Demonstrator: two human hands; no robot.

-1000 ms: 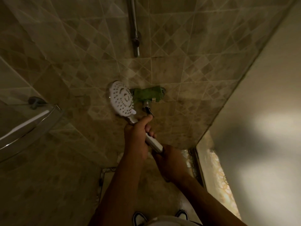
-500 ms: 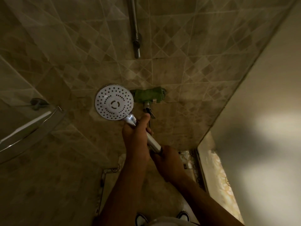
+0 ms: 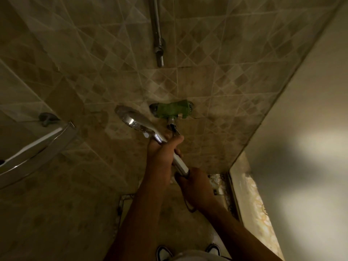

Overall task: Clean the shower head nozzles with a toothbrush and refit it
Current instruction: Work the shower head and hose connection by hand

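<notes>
At the bottom edge the toes of two dark shoes with pale caps (image 3: 164,253) stand on the mottled beige tiled floor (image 3: 56,213), partly hidden by the person's pale clothing; both bare forearms reach up and away from there. The right hand (image 3: 197,187) is the nearer one; its fingers are curled shut at the white lower end of the handle, and a thin dark cord or hose loops below the wrist, though the dim light hides exactly what it grips. The left hand (image 3: 162,157) sits just beyond it, higher on the same handle; its fingers are wrapped tight round the shaft with the thumb stretched along the top. The round chrome-backed hand shower head (image 3: 131,119) juts up and to the left from that fist; it is turned so that its shiny back and edge face the camera and the nozzle face looks away, so the nozzles cannot be seen; it is held clear of the wall. Just right of the head, fixed to the diamond-patterned beige wall tiles (image 3: 216,81), is a wall valve wrapped in green material (image 3: 172,110) with a short metal outlet under it, near the left thumb. At far left a curved chrome-edged glass shelf (image 3: 37,146) meets the wall; highest up, a vertical chrome pipe (image 3: 157,31) ends above the valve. A pale plain wall (image 3: 310,129) fills the right side.
</notes>
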